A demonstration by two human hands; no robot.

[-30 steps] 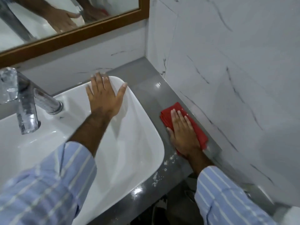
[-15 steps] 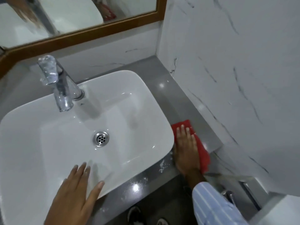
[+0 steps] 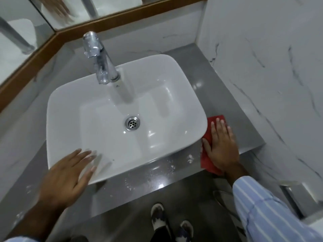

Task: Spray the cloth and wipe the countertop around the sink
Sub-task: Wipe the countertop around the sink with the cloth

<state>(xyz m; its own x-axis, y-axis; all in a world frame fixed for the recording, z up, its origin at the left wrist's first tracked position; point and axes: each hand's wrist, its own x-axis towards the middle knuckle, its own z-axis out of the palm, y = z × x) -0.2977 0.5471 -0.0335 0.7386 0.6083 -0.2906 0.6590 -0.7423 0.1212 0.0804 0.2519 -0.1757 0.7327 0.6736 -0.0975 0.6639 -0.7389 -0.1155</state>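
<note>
A red cloth [image 3: 207, 163] lies flat on the grey countertop [image 3: 232, 102] at the front right corner, beside the white basin [image 3: 97, 95]. My right hand [image 3: 221, 145] presses palm-down on the cloth, fingers spread and pointing away from me. My left hand [image 3: 68, 177] hovers over the basin's front left rim, fingers apart, holding nothing. White specks and wet streaks mark the countertop strip in front of the basin. No spray bottle is in view.
A chrome tap [image 3: 99, 58] stands at the back of the basin, with the drain [image 3: 132, 123] in the middle. White marble walls close in the right and back. A wood-framed mirror [image 3: 104, 23] runs above. My shoes [image 3: 159, 217] show on the floor below.
My right hand has slid the cloth toward me along the right side to the front corner. My left hand came off the basin's far rim and now hovers at the front left rim.
</note>
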